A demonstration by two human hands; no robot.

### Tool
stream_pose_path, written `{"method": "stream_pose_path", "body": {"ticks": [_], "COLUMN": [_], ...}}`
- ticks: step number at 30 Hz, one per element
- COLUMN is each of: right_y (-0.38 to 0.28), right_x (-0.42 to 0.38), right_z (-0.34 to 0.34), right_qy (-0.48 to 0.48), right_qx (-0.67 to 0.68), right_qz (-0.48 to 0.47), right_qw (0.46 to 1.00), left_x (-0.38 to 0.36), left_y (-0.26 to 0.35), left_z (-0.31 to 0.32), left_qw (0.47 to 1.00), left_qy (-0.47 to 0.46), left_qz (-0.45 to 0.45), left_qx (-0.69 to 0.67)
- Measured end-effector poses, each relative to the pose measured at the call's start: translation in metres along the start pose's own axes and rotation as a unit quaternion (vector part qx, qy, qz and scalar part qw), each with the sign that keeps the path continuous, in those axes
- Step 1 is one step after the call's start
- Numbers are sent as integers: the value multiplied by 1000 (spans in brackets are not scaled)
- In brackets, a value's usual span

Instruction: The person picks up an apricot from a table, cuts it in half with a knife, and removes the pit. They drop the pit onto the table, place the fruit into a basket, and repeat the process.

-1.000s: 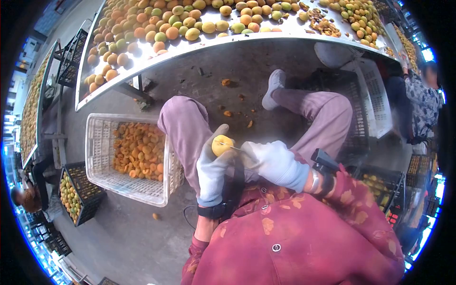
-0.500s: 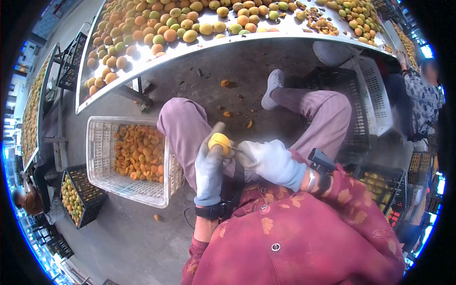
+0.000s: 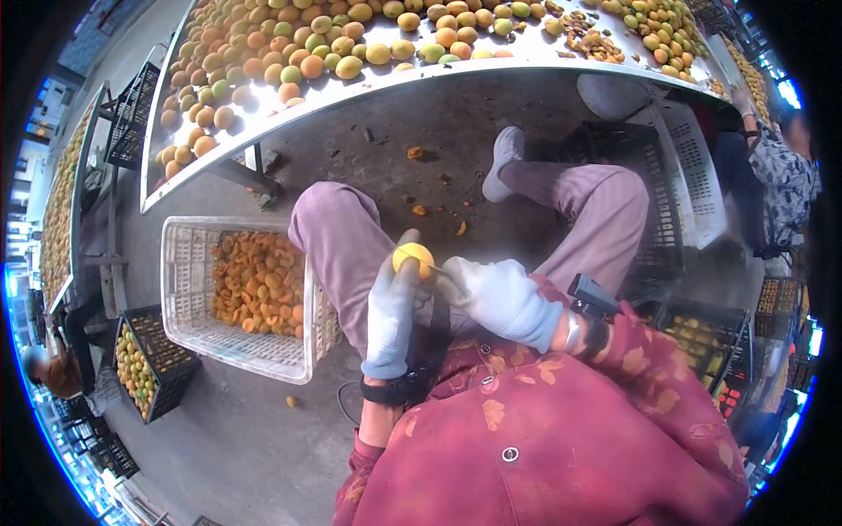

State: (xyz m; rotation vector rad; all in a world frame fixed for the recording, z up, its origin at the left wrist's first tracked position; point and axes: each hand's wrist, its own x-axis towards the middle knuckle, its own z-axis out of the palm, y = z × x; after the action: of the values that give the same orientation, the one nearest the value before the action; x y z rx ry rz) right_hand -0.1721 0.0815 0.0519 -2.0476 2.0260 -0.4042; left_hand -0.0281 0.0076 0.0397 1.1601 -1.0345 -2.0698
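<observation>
My left hand (image 3: 391,302), in a pale glove with a soiled thumb and fingertips, grips a yellow apricot (image 3: 412,260) above my lap. Close on its right, my right hand (image 3: 495,294), also gloved, is closed around a small knife (image 3: 436,269). Only a thin bit of the blade shows, reaching to the apricot's right side; the handle is hidden in my fingers. By my left knee a white plastic crate (image 3: 237,358) holds many halved apricots (image 3: 259,289).
Ahead stands a metal table (image 3: 368,81) with whole apricots and a heap of pits or scraps (image 3: 592,39). A black crate of fruit (image 3: 167,373) sits at left. Fruit pieces (image 3: 416,152) lie on the floor. Another person (image 3: 781,184) is at far right.
The apricot has turned slightly in my left hand, and the line across it in the earlier frame no longer shows. Both hands stay in nearly the same place.
</observation>
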Motion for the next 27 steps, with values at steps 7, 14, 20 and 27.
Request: {"method": "stream_pose_path", "body": {"ticks": [7,14,20,27], "right_y": [-9,-5,-3,5], "right_x": [-5,-2,1,16], "right_z": [1,22,13,-7], "right_qy": [-9,53,45,-74], "right_qx": [-4,22,120,312], "right_qz": [19,-16,0,122], "right_qw": [1000,998,992,939], "left_x": [-1,-1,1,-7], "left_y": [2,10,0,-9], "left_z": [2,1,-3,5], "left_qw": [998,990,999,966], "left_qy": [4,-7,-30,58], "left_qz": [-34,-98,4,121], "left_qx": [-43,-102,-28,221]}}
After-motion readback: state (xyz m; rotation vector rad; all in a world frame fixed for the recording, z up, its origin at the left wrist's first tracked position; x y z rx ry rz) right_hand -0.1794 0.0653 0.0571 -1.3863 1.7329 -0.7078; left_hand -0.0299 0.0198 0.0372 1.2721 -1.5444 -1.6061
